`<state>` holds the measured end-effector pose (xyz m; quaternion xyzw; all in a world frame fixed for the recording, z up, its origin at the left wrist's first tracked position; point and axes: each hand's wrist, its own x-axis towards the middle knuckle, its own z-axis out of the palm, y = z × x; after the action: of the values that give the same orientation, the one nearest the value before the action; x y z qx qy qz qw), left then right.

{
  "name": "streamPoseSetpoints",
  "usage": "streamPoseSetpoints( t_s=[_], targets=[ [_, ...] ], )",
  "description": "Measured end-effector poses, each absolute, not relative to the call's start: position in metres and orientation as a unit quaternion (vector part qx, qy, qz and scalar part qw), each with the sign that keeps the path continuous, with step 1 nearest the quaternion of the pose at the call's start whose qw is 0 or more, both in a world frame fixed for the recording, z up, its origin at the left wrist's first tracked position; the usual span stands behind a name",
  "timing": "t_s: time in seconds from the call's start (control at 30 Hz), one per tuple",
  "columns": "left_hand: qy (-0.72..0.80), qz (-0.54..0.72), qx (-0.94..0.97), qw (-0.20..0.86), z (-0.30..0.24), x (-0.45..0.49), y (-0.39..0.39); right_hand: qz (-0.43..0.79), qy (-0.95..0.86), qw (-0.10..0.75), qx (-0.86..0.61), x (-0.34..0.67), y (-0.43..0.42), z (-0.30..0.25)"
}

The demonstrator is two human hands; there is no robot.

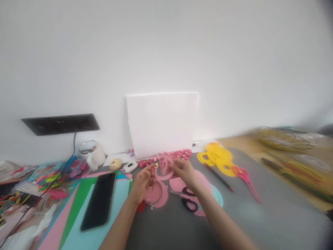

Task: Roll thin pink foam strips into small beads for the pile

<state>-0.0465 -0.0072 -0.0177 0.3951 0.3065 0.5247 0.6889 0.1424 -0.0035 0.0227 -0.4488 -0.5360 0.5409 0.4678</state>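
My right hand (184, 171) pinches a curled pink paper strip (166, 173), which hangs in open loops between my two hands. At the strip's left side, the fingers of my left hand (142, 181) are closed in a pinch, with a small yellowish bit at their tips. What exactly they hold is too blurred to tell. Beneath my left hand lies a pink paper disc (163, 197) with a thin ring-shaped thing (153, 201) on it. Scissors with black handles (189, 205) rest below my right hand, over pink paper circles (204, 178) and a light blue one (217, 196).
A phone (99, 201) lies on coloured sheets (71, 211) at left, near a white mug (92, 156). A white board (162, 125) leans on the wall behind small pink paper rolls (179, 154). Yellow cut-outs (217, 156), a pencil (220, 177) and pink scissors (248, 182) lie right.
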Motion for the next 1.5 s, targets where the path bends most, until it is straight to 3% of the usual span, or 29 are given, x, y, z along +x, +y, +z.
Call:
streamPoseSetpoints(
  t_s=[0.27, 0.53, 0.77, 1.0, 1.17, 1.3, 1.5],
  targets=[
    [0.278, 0.525, 0.359, 0.72, -0.018, -0.04, -0.01, 0.584, -0.52, 0.485, -0.39, 0.137, -0.008, 0.017],
    [0.241, 0.499, 0.378, 0.742, -0.015, -0.04, -0.011, 0.397, -0.716, 0.383, -0.429, 0.129, -0.031, 0.032],
    [0.311, 0.536, 0.365, 0.694, -0.015, -0.041, -0.008, 0.318, -0.744, 0.408, -0.423, 0.127, -0.027, 0.018],
    [0.344, 0.565, 0.352, 0.663, -0.014, -0.043, -0.008, 0.416, -0.599, 0.492, -0.476, 0.127, -0.021, 0.007],
    [0.356, 0.591, 0.351, 0.633, -0.015, -0.043, -0.008, 0.516, -0.506, 0.539, -0.433, 0.13, -0.021, 0.004],
    [0.358, 0.584, 0.363, 0.631, -0.013, -0.044, -0.009, 0.622, -0.416, 0.548, -0.374, 0.132, -0.022, 0.005],
    [0.309, 0.541, 0.38, 0.684, -0.011, -0.046, -0.009, 0.662, -0.351, 0.526, -0.402, 0.127, -0.018, -0.003]
  ],
)
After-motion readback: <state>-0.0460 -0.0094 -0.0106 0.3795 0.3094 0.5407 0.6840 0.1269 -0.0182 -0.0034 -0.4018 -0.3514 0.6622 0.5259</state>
